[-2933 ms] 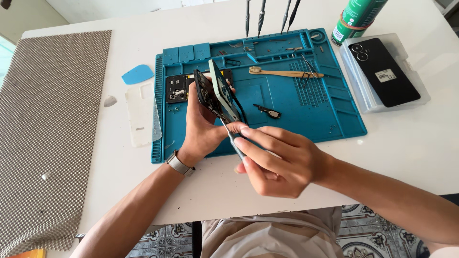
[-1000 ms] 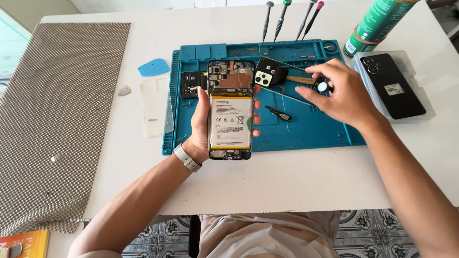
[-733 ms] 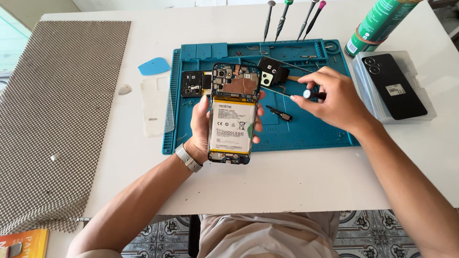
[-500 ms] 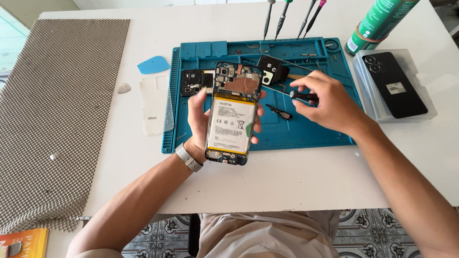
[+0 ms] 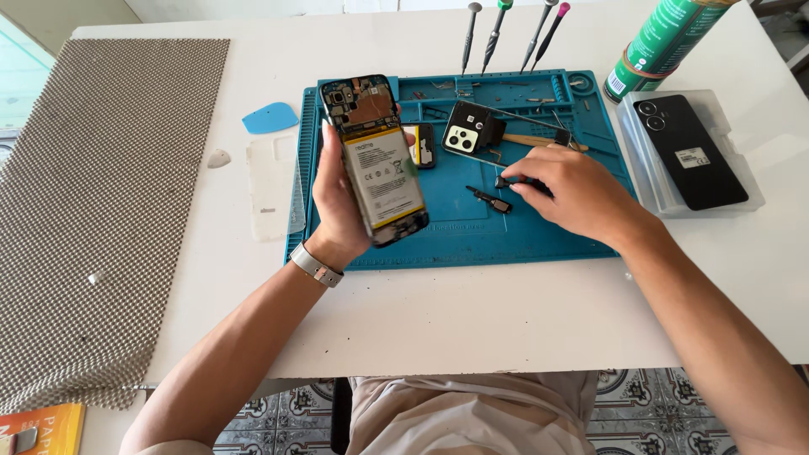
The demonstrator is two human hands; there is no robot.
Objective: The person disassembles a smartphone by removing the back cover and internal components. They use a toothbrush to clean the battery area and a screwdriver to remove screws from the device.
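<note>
My left hand (image 5: pixel 335 198) holds an opened phone (image 5: pixel 375 156) upright over the blue repair mat (image 5: pixel 539 236), its battery and circuit board facing me. My right hand (image 5: pixel 573 190) rests low on the mat, fingertips pinched on a small black tool or part (image 5: pixel 510 180). Another small black part (image 5: pixel 491 199) lies just left of those fingers. A black camera cover (image 5: pixel 468 133) and a wooden-handled brush (image 5: pixel 539 141) lie behind the hand.
Several screwdrivers (image 5: pixel 506 34) stand at the mat's far edge. A green can (image 5: pixel 661 42) and a black phone on a clear tray (image 5: pixel 691 152) sit at right. A blue pick (image 5: pixel 270 118), a clear case (image 5: pixel 271 190) and a woven mat (image 5: pixel 101 202) lie at left.
My left hand has tilted the phone and swung it left. My right hand moved from the camera cover down to the mat and now pinches a small black piece.
</note>
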